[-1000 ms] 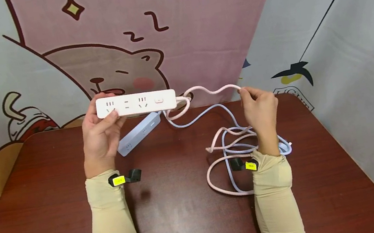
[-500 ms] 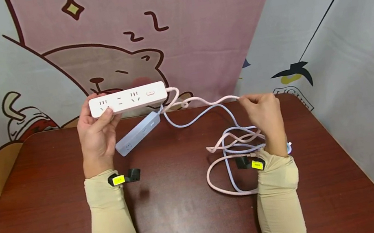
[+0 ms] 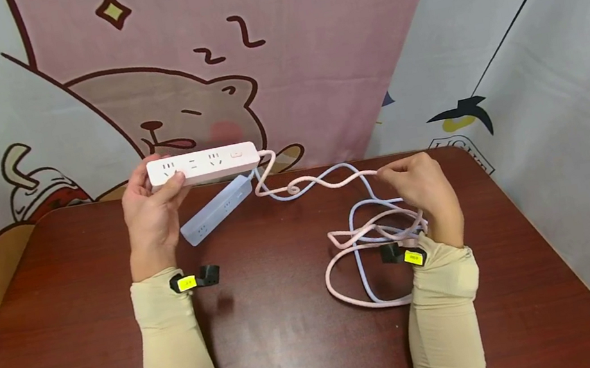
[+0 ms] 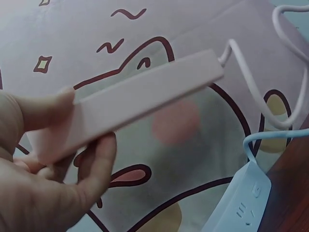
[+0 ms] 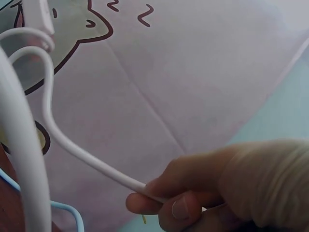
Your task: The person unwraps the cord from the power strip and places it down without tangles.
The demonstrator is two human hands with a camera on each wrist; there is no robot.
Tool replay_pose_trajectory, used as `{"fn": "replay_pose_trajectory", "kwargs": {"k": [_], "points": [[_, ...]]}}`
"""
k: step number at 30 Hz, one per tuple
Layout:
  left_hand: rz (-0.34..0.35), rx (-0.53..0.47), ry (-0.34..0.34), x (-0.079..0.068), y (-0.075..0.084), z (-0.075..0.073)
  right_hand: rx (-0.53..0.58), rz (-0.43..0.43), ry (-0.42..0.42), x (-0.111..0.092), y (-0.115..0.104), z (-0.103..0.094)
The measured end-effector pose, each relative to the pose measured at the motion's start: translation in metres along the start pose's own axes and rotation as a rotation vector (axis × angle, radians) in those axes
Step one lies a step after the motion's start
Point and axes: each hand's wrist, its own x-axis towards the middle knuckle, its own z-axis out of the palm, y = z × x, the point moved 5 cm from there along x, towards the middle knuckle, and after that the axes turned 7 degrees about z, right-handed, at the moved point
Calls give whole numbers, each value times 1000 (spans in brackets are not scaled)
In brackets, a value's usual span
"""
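Observation:
My left hand (image 3: 151, 218) grips one end of a pale pink-white power strip (image 3: 210, 164), its sockets and switch facing me, raised over the table's far edge. In the left wrist view the thumb lies along the strip (image 4: 145, 94) and the fingers curl beneath it. From the strip's right end runs a pink cord (image 3: 332, 183), with a small loop partway along. My right hand (image 3: 418, 186) pinches this cord between thumb and fingers, as the right wrist view shows. Behind and below the held strip, a light blue power strip (image 3: 217, 210) lies on the table.
Pink and blue cords lie tangled in a heap (image 3: 373, 232) beside and partly under my right forearm. A blue cord (image 3: 353, 167) runs from the blue strip to that heap. The dark wooden table (image 3: 300, 352) meets a cartoon-printed cloth (image 3: 305, 32) at the back.
My right hand has moved right and lower, drawing the pink cord out straighter. The power strip in my left hand shifted left, tilted up, then came down level again.

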Motion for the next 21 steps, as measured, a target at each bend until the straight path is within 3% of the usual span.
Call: {"fn": "replay_pose_trajectory", "kwargs": {"k": [3, 9, 16, 21], "points": [[-36, 74, 37, 1, -2, -2, -21, 1, -44, 1, 1, 2], [-89, 125, 94, 2, -5, -7, -85, -46, -89, 3, 1, 6], [-170, 278, 82, 2, -8, -12, -118, -61, -121, 6, 3, 12], [-205, 317, 66, 2, -11, -14, -133, -47, -138, 7, 5, 14]]}}
